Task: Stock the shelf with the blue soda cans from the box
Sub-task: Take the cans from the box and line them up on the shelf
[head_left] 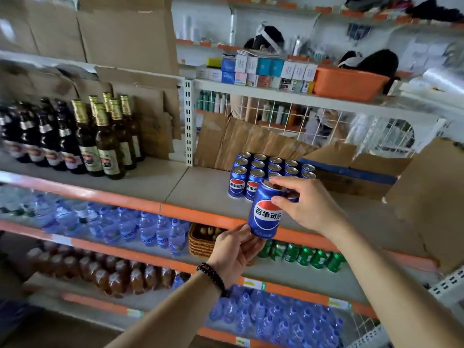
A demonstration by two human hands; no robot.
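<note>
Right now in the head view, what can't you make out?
- Front cans of the stocked cans: covered by the held can and right hand.
- Held can's base: behind the left hand fingers.
- Box contents: interior hidden by its own flaps.
- Dark bottles at the left edge: labels blurred.

Grey shelf (195,187) with orange edge, blue soda cans (266,172) in rows, brown bottles (100,141), cardboard box (351,172)
</note>
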